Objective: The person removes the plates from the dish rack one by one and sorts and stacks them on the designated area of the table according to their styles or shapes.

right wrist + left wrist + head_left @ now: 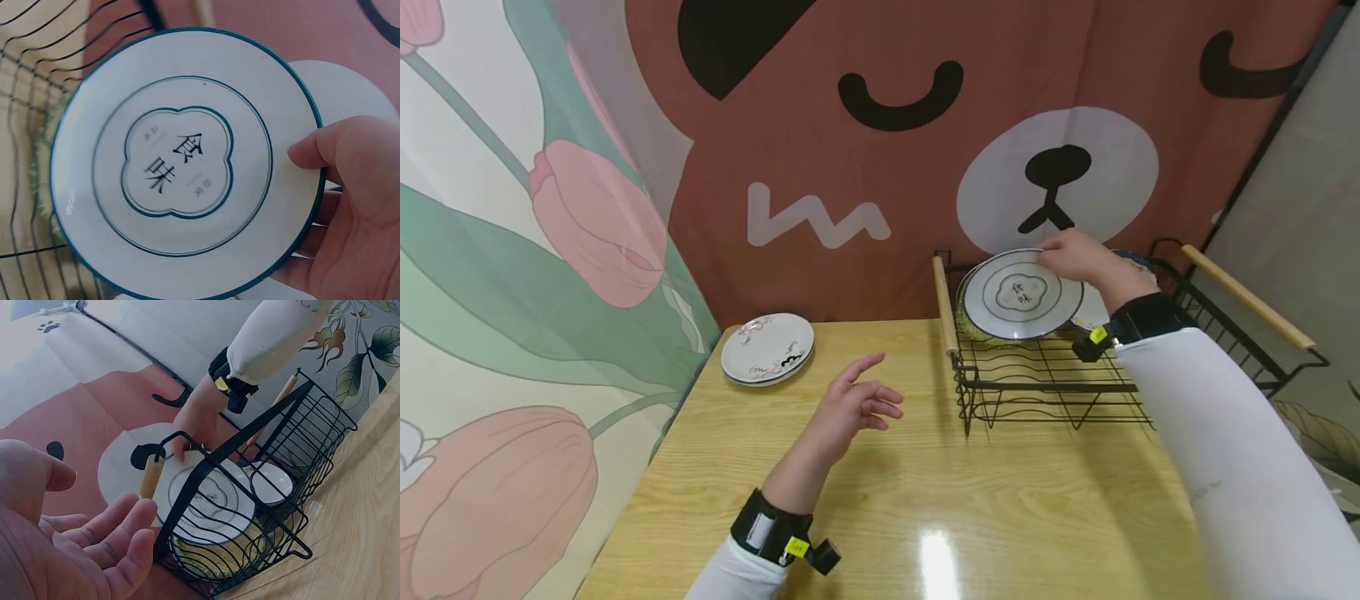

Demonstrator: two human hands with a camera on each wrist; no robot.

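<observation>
My right hand (1075,257) pinches the rim of a round white plate (1021,304), thumb on the face and fingers behind. In the right wrist view the plate (187,169) shows a dark teal rim and printed characters inside a lobed outline. It stands tilted in the black wire rack (1045,386), in front of a green-yellow dish (212,555). To its right is a white bowl (272,484), partly hidden by my arm in the head view. My left hand (853,407) hovers above the table with relaxed fingers, holding nothing, left of the rack.
Stacked plates (767,348) with a floral print lie at the table's back left. The rack has wooden handles (945,305) at both ends. A curtain with a bear print (820,167) hangs right behind the wooden table (925,492).
</observation>
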